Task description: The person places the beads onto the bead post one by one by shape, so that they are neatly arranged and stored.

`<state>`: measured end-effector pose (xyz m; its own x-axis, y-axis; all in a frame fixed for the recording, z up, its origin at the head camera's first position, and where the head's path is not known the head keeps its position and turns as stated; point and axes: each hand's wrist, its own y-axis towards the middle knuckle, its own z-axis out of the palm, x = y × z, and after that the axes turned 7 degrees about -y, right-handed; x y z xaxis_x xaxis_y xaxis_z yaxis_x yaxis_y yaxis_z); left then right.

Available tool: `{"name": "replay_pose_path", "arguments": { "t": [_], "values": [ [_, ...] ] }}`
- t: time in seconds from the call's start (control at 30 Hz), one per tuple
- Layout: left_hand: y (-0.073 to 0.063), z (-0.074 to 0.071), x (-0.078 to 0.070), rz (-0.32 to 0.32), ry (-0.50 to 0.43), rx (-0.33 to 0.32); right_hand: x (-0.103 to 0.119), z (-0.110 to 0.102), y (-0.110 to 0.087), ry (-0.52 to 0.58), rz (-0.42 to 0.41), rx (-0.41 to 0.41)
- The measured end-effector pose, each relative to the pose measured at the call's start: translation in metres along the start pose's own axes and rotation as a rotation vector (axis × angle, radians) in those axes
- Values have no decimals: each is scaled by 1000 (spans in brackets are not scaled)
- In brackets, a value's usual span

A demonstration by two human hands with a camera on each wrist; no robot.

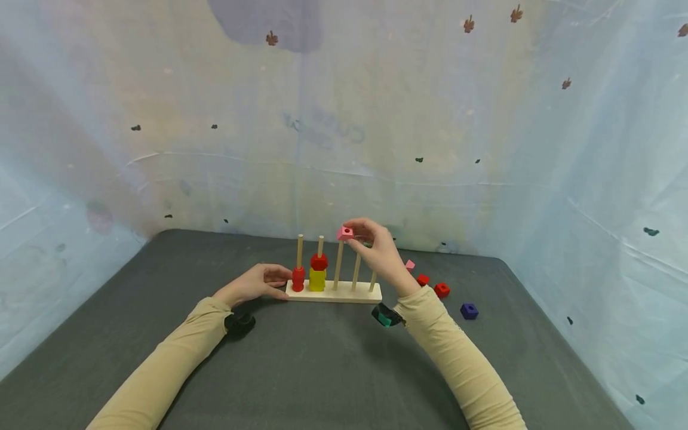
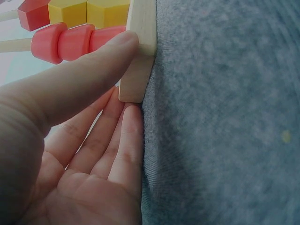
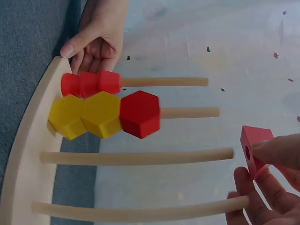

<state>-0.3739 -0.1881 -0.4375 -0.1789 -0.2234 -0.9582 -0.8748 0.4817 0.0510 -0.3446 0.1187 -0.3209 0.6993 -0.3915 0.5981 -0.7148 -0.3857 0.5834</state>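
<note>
A wooden peg stand (image 1: 333, 295) holds several upright pegs. Thumb and fingers of my left hand (image 1: 258, 282) hold its left end, the thumb (image 2: 123, 42) lying on the base. Red ribbed beads (image 1: 298, 279) fill the lower part of the leftmost peg. Beside them, yellow hexagonal beads (image 1: 317, 280) carry a red hexagonal bead (image 1: 319, 261) on top. My right hand (image 1: 378, 248) pinches a pink block with a hole (image 1: 346, 233). This block is right at the tip of the bare middle peg (image 3: 140, 157), its hole facing the peg end in the right wrist view.
On the dark grey table (image 1: 301, 370), right of the stand, lie a pink piece (image 1: 410, 265), two red beads (image 1: 442, 290) and a purple cube with a hole (image 1: 469, 311). Pale plastic sheeting (image 1: 344, 119) hangs behind and along both sides.
</note>
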Motion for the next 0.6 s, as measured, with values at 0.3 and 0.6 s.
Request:
{"name": "replay_pose_path", "arguments": {
  "t": [0.3, 0.6],
  "values": [
    [-2, 1, -2, 0, -2, 6, -6, 10, -3, 13, 49, -4],
    [1, 0, 1, 8, 4, 3, -7, 23, -4, 68, 204, -64]
  ]
}}
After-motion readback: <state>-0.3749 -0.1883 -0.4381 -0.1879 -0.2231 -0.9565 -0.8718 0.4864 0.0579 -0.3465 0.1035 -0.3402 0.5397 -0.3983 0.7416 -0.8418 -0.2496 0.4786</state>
